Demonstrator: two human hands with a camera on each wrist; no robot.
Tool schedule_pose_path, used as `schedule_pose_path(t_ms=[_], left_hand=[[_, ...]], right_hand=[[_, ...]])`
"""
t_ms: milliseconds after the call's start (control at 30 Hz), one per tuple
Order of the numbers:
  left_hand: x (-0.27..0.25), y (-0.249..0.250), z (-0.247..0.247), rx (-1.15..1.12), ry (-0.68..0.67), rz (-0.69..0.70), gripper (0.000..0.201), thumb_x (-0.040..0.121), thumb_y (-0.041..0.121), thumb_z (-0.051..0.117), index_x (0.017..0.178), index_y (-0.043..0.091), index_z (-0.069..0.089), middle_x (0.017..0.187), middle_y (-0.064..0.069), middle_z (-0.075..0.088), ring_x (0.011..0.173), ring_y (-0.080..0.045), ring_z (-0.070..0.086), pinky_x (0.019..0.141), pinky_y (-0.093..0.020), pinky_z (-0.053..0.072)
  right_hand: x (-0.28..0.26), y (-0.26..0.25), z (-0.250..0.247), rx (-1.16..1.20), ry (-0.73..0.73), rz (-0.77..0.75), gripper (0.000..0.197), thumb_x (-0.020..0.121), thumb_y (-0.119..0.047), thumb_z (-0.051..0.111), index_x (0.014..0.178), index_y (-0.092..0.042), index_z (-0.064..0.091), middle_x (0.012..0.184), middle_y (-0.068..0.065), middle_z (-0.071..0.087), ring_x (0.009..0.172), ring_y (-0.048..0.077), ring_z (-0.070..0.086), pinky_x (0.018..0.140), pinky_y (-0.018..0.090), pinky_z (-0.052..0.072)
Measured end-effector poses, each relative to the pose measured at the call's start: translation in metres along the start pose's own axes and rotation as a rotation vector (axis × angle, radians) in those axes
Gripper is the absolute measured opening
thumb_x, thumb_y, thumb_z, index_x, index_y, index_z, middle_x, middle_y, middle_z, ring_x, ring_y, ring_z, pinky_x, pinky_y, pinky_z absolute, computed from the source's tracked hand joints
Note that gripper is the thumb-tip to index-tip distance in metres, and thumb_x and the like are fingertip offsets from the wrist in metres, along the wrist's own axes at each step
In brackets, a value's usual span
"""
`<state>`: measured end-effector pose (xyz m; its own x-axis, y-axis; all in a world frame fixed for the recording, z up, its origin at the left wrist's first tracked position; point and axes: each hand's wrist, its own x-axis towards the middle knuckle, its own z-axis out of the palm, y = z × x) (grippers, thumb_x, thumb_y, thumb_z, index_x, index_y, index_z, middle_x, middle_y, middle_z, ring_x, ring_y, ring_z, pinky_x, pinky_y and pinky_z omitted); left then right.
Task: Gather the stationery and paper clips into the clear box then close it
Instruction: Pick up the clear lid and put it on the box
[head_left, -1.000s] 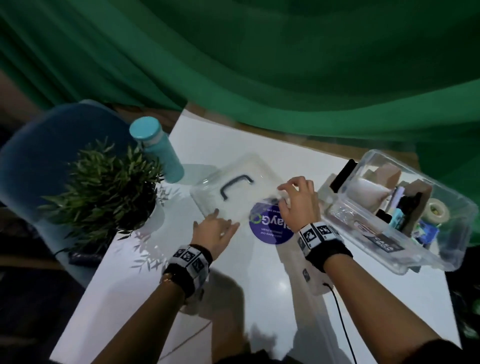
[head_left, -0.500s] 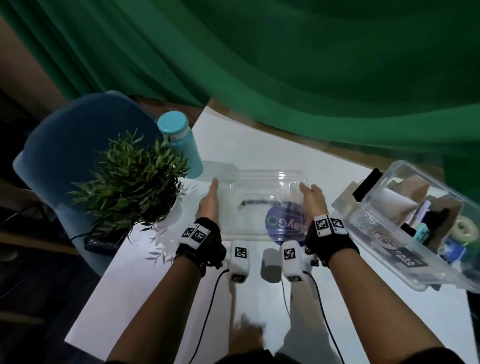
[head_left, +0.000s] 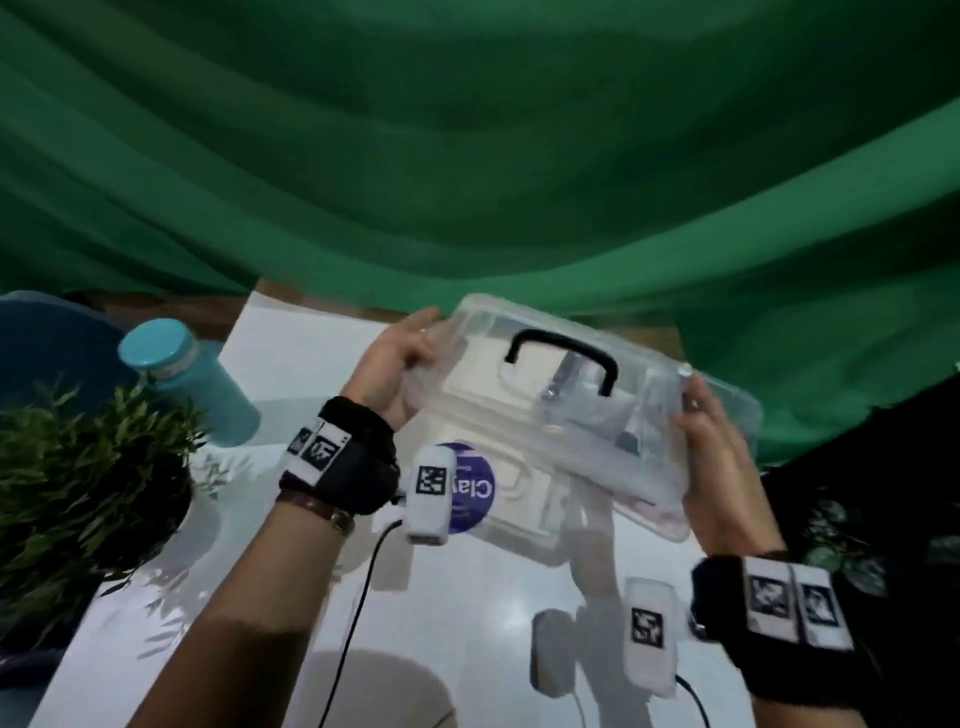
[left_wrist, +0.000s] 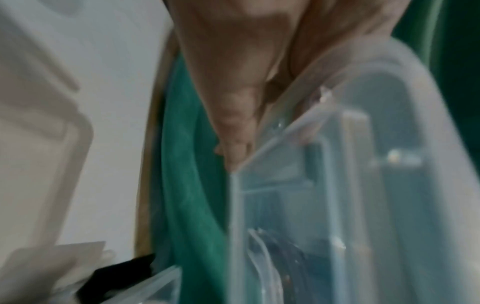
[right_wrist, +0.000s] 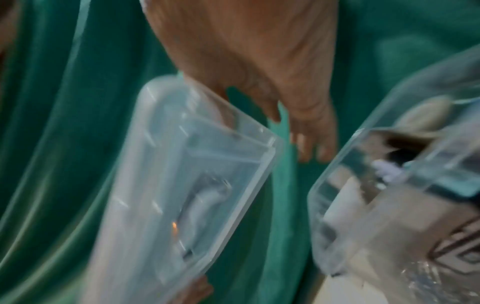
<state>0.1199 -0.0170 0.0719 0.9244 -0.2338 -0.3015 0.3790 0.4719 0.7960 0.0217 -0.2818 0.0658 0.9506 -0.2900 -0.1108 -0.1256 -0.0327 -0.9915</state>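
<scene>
L hand (head_left: 396, 364) gripped the clear lid (head_left: 571, 410) at its 9 o'clock end, fingers curled over the rim, thumb underneath. R hand (head_left: 719, 457) held the 3 o'clock end, thumb on the top face, fingers wrapped behind the edge. Lid was up off the white table (head_left: 467, 623), tilted, black handle (head_left: 563, 353) facing the head cam. L wrist view: fingertips (left_wrist: 233, 152) pinched right on the lid corner. R wrist view: the clear box (right_wrist: 405, 185) sat open at 3 o'clock of the lid, apart from it, w/ stationery inside – blurred, can't ID items. Box itself out of the head view. Round purple sticker (head_left: 472, 488) on the table under the lid. Teal bottle (head_left: 192, 379) at 9 o'clock, potted plant (head_left: 88, 467) at 8 o'clock, green curtain (head_left: 467, 156) behind.
</scene>
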Motion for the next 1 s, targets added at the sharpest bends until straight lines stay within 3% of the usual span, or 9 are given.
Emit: schedule_pose_path(t_ms=[100,233,333,433,567,700,800,900,1000], left_hand=[[0.027,-0.035,0.053,0.507,-0.175,0.003,0.046,0.092,0.003,0.048,0.137,0.006,0.040,0.132,-0.009,0.054,0.113,-0.021,0.058,0.099,-0.035,0.048],[0.058,-0.078,0.105,0.974,-0.165,0.156,0.055,0.100,0.021,0.039,0.150,0.018,0.016,0.150,-0.004,0.034,0.136,-0.021,0.037,0.103,-0.025,0.029],[0.086,-0.099,0.121,1.188,-0.084,0.192,0.039,0.102,0.026,0.034,0.139,0.014,0.040,0.140,-0.008,0.047,0.128,-0.024,0.048,0.097,-0.026,0.035],[0.108,-0.121,0.118,1.484,0.025,0.111,0.032,0.100,0.011,0.037,0.123,-0.005,0.054,0.154,-0.015,0.025,0.141,-0.033,0.029,0.117,-0.040,0.024],[0.110,-0.138,0.107,1.485,0.060,0.225,0.037,0.094,0.000,0.035,0.127,0.004,0.052,0.123,-0.022,0.059,0.112,-0.039,0.057,0.094,-0.041,0.046],[0.110,-0.151,0.107,1.437,0.159,0.202,0.032,0.097,0.010,0.036,0.126,0.006,0.049,0.134,-0.022,0.041,0.114,-0.042,0.049,0.096,-0.045,0.045],[0.102,-0.152,0.105,1.342,0.200,0.080,0.038,0.097,0.028,0.038,0.133,0.019,0.034,0.125,-0.020,0.048,0.097,-0.040,0.058,0.086,-0.043,0.048],[0.100,-0.150,0.099,1.301,0.308,0.010,0.056,0.093,0.044,0.045,0.137,0.014,0.027,0.120,-0.020,0.059,0.103,-0.039,0.060,0.088,-0.043,0.046],[0.097,-0.151,0.102,1.421,0.399,0.120,0.055,0.090,0.052,0.048,0.121,0.006,0.049,0.114,-0.017,0.062,0.101,-0.038,0.061,0.082,-0.042,0.047]], right_hand=[[0.002,0.006,-0.051,0.060,0.151,0.049,0.045,0.100,-0.014,0.038,0.144,-0.016,0.032,0.138,0.000,0.051,0.110,0.006,0.062,0.085,0.027,0.055],[0.031,0.026,-0.083,-0.286,0.449,-0.032,0.061,0.097,-0.030,0.047,0.150,-0.024,0.017,0.148,0.007,0.038,0.129,0.025,0.046,0.106,0.048,0.040],[0.057,0.047,-0.092,-0.498,0.504,-0.025,0.056,0.098,-0.023,0.044,0.149,-0.012,0.024,0.149,0.013,0.037,0.136,0.029,0.037,0.113,0.043,0.030],[0.069,0.067,-0.086,-0.719,0.491,0.124,0.046,0.099,-0.019,0.039,0.145,-0.014,0.035,0.154,0.014,0.024,0.143,0.030,0.021,0.114,0.058,0.017],[0.063,0.095,-0.079,-0.756,0.429,0.129,0.050,0.100,-0.018,0.035,0.149,-0.023,0.025,0.154,0.006,0.023,0.139,0.027,0.027,0.112,0.052,0.025],[0.063,0.099,-0.079,-0.604,0.482,0.108,0.054,0.100,-0.017,0.037,0.150,-0.023,0.018,0.154,0.009,0.025,0.139,0.028,0.029,0.113,0.045,0.026],[0.058,0.091,-0.081,-0.285,0.558,0.329,0.066,0.096,-0.034,0.048,0.151,-0.019,0.014,0.152,0.017,0.027,0.137,0.033,0.032,0.111,0.040,0.027],[0.055,0.087,-0.082,-0.186,0.635,0.544,0.077,0.085,-0.053,0.058,0.140,-0.002,0.036,0.141,0.021,0.044,0.128,0.036,0.044,0.104,0.037,0.036],[0.055,0.087,-0.074,-0.480,0.785,0.455,0.059,0.085,-0.054,0.057,0.112,-0.002,0.058,0.116,0.021,0.062,0.106,0.038,0.059,0.082,0.037,0.046]])
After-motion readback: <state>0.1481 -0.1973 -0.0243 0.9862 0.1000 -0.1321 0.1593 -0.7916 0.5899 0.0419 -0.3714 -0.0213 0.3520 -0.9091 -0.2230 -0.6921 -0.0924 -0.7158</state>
